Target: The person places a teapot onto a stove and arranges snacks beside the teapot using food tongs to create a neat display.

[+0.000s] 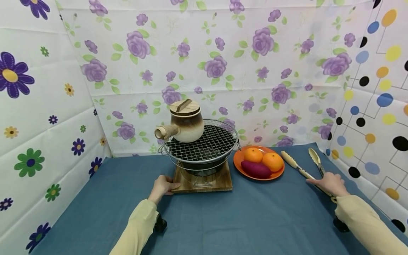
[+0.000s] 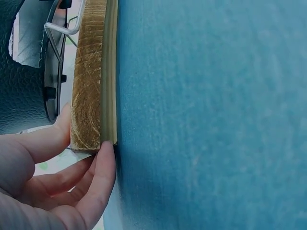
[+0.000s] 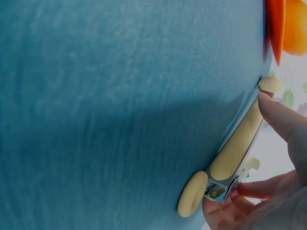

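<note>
A square wooden board lies on the table under a tabletop grill. My left hand holds the board's front left corner; in the left wrist view the thumb lies over its top face and the fingertips press against its lower edge. On the right, my right hand grips a pair of tongs with pale tips. In the right wrist view, the thumb rests near one end of the tongs' cream handle and the fingers are on the other side, partly hidden. A pull ring sticks out at the handle's end.
On the board stands the grill with a wire rack, bearing a lidded clay pot with a side handle. An orange plate beside it carries two oranges and a purple sweet potato. Patterned cloth walls enclose the blue-covered table.
</note>
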A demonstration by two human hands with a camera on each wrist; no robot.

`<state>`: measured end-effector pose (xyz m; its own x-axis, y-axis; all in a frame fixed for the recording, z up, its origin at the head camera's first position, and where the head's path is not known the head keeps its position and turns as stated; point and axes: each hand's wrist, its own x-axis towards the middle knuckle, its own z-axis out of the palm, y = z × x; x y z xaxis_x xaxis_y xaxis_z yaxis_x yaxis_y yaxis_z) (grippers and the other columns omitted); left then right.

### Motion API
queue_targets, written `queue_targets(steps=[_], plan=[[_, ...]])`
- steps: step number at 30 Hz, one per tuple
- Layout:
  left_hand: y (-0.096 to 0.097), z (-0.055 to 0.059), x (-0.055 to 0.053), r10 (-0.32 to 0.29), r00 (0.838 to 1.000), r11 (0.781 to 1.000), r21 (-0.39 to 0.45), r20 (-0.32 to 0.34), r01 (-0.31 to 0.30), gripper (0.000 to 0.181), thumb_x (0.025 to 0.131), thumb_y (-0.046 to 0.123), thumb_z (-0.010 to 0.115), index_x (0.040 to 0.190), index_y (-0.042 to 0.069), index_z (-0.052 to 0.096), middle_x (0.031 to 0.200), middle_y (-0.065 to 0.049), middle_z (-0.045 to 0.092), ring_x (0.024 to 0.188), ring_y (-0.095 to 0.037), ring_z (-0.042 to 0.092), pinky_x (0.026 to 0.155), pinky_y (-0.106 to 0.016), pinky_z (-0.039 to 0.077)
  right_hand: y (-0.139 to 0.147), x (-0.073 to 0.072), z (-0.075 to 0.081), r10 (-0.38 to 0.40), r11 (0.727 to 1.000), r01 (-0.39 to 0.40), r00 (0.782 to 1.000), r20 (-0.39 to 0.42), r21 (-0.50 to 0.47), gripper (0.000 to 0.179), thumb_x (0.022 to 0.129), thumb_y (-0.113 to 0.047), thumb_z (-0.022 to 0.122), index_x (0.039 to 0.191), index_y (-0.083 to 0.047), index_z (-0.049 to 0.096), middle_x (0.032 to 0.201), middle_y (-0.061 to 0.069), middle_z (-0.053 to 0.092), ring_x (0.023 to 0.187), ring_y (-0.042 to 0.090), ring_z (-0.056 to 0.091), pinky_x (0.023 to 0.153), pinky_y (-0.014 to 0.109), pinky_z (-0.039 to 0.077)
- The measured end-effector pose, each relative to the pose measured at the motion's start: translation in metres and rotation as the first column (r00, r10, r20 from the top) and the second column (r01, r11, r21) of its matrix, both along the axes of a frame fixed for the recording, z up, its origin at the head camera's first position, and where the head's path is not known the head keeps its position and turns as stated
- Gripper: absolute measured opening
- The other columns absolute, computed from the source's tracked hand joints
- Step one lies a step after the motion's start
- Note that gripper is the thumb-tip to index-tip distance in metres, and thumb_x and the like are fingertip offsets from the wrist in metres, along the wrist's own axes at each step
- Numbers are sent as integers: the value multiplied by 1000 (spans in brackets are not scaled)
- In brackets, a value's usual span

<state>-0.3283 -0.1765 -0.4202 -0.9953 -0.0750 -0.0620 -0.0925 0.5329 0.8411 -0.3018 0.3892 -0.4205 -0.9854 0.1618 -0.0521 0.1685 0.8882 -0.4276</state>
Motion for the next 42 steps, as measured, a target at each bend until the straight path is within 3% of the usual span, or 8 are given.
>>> queue_targets(steps=[6, 17, 22, 27, 30, 34, 42], plan=[[3, -3, 0, -6, 1000, 999, -32, -30, 5, 36, 79, 10, 72, 100, -16, 57, 81, -19, 56, 63, -27, 62, 56, -35, 54, -1, -4, -2, -51, 999, 50, 998, 31, 7, 66, 74, -62, 60, 67, 3, 50, 72, 22, 41, 74, 42, 38, 61, 48, 35], [2, -3, -1, 22, 1000, 1000, -16, -18, -22, 41, 78, 10, 72, 104, -17, 55, 88, -23, 56, 65, -28, 62, 56, -35, 54, -8, -10, -6, -157, 986, 161, 985, 71, -52, 79, 76, -62, 58, 84, 16, 49, 83, 34, 26, 80, 49, 30, 60, 53, 37], [3, -2, -1, 26, 999, 1000, -13, -27, -26, 38, 78, 9, 72, 102, -16, 56, 85, -22, 55, 64, -28, 62, 56, -35, 54, -7, -10, -5, -153, 987, 155, 987, 42, -52, 77, 77, -61, 57, 83, 15, 48, 83, 35, 27, 80, 49, 30, 60, 53, 37], [2, -2, 0, 21, 1000, 1000, -11, -23, -22, 40, 79, 8, 71, 104, -17, 54, 85, -22, 55, 65, -29, 62, 57, -36, 54, -3, -7, -6, -98, 994, 98, 995, -8, -53, 69, 78, -61, 56, 73, 7, 48, 79, 30, 33, 75, 44, 35, 55, 45, 36], [3, -3, 0, 24, 1000, 1000, 6, -17, -24, 41, 79, 8, 72, 105, -18, 52, 88, -24, 54, 67, -30, 62, 57, -36, 54, 0, -6, -8, -63, 997, 60, 996, -59, -44, 60, 80, -57, 57, 62, 0, 45, 67, 19, 37, 64, 33, 40, 51, 37, 35], [2, -4, -2, 34, 999, 999, 21, -14, -34, 40, 78, 8, 72, 104, -17, 53, 89, -24, 54, 67, -30, 62, 56, -35, 54, 2, -5, -10, -32, 998, 25, 992, -121, -60, 53, 83, -48, 58, 53, -9, 37, 52, 2, 31, 47, 16, 37, 43, 28, 32], [2, -4, -1, 27, 999, 999, 23, -19, -27, 40, 78, 9, 72, 103, -16, 54, 90, -24, 54, 68, -30, 62, 56, -34, 54, 2, -7, -2, -56, 995, 44, 990, -131, -93, 58, 82, -58, 53, 53, -10, 38, 49, 1, 33, 42, 15, 38, 40, 29, 34]])
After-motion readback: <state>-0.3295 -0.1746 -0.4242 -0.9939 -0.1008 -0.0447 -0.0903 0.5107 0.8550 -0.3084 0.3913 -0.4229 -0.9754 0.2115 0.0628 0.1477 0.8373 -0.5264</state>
